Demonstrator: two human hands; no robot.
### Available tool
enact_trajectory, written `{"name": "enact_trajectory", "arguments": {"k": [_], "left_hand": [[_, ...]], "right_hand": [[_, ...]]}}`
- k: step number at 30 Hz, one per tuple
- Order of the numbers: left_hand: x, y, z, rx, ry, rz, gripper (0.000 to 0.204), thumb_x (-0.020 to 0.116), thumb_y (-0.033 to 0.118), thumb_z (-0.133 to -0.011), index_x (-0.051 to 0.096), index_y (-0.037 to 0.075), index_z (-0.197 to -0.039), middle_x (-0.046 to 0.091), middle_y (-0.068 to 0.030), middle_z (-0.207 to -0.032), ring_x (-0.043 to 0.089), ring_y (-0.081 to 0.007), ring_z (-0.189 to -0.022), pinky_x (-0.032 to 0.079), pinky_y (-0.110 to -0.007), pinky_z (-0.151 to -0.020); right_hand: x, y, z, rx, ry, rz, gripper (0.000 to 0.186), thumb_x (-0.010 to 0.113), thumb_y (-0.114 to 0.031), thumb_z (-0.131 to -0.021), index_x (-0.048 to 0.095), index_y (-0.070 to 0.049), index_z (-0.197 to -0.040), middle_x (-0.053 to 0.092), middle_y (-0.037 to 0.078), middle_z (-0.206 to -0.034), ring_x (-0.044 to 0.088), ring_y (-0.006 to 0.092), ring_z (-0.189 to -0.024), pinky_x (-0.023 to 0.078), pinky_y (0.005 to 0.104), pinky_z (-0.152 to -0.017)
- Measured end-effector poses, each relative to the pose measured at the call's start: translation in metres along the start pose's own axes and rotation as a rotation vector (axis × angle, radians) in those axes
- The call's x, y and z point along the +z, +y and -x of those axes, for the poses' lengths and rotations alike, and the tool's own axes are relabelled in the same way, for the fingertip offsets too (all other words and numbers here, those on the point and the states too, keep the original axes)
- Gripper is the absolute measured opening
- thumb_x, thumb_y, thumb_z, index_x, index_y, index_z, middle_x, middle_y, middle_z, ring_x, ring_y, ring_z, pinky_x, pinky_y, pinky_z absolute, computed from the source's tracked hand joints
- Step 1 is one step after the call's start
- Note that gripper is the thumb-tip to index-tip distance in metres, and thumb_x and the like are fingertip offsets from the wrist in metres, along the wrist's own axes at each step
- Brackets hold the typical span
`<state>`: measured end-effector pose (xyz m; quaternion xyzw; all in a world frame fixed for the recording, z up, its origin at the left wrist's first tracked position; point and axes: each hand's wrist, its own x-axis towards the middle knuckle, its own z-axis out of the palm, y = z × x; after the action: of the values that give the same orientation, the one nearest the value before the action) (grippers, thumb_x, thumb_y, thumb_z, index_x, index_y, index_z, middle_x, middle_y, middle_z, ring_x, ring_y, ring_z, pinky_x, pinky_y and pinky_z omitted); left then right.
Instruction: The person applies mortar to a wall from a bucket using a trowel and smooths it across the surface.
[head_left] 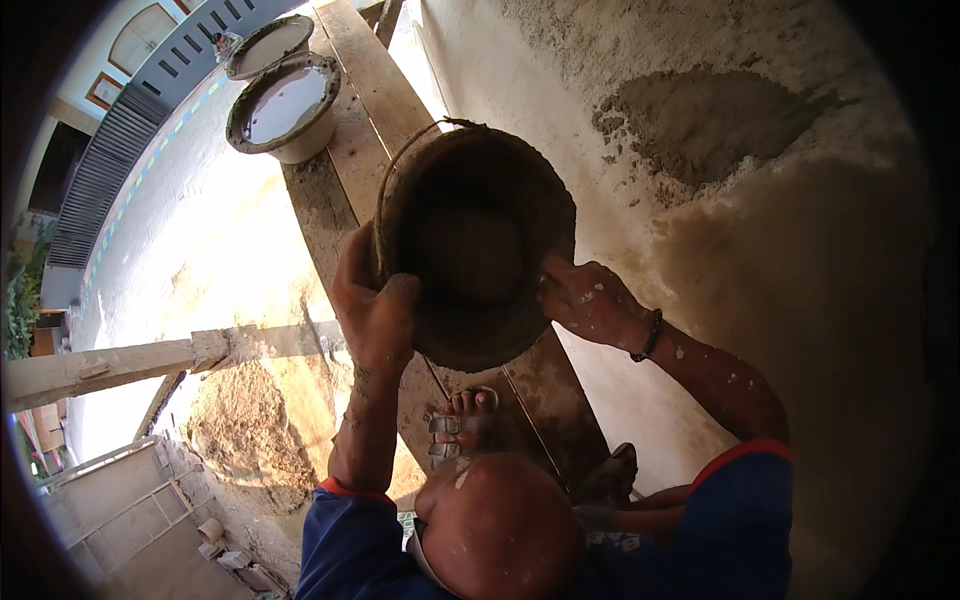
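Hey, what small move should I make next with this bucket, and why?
Perhaps lower the bucket onto the planks, clear of your sandalled foot: your left hand and right hand hold its opposite sides, and planks run behind it.

You wear a dark blue shirt [345, 548] with short sleeves, each edged in a red band [745, 449], and some pale lettering [625, 543] shows low on the front. A dark, beaded-looking bracelet [652, 337] circles your right wrist. Pale splashes dot your right hand [600, 302] and forearm [715, 370]; greyish grime coats the thumb of your left hand [375, 315]. Your open-toed sandal [447, 425] has broad greyish straps.
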<state>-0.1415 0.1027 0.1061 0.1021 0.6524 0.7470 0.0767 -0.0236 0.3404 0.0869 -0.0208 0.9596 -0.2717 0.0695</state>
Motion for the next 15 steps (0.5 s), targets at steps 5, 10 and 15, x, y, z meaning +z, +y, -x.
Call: {"name": "enact_trajectory", "arguments": {"k": [5, 10, 15], "left_hand": [[-0.012, -0.018, 0.000, -0.038, 0.032, 0.281, 0.063, 0.057, 0.000, -0.067, 0.050, -0.010, -0.129, 0.063, -0.0169, -0.116, 0.063, -0.0235, -0.105, 0.050, -0.034, -0.095], [-0.032, -0.036, -0.003, -0.030, 0.088, 0.255, 0.063, 0.055, 0.002, -0.068, 0.049, -0.011, -0.129, 0.062, -0.0185, -0.116, 0.064, -0.0252, -0.103, 0.051, -0.035, -0.095], [-0.059, -0.036, 0.006, 0.016, 0.179, 0.177, 0.062, 0.051, 0.001, -0.068, 0.047, -0.013, -0.128, 0.062, -0.0200, -0.116, 0.064, -0.0267, -0.103, 0.052, -0.036, -0.094]], "right_hand": [[-0.026, -0.002, 0.001, 0.127, -0.046, -0.038, 0.034, 0.064, -0.024, -0.082, 0.055, -0.004, -0.107, 0.066, 0.022, -0.082, 0.067, 0.0395, -0.081, 0.053, 0.0473, -0.072], [-0.097, -0.042, -0.003, -0.119, 0.114, -0.208, 0.038, 0.069, -0.023, -0.082, 0.053, 0.001, -0.106, 0.064, 0.021, -0.080, 0.065, 0.0379, -0.077, 0.051, 0.0442, -0.070], [-0.149, -0.058, -0.024, -0.191, -0.014, -0.244, 0.043, 0.072, -0.022, -0.081, 0.055, 0.003, -0.112, 0.064, 0.017, -0.078, 0.064, 0.0330, -0.073, 0.050, 0.0395, -0.066]]}}
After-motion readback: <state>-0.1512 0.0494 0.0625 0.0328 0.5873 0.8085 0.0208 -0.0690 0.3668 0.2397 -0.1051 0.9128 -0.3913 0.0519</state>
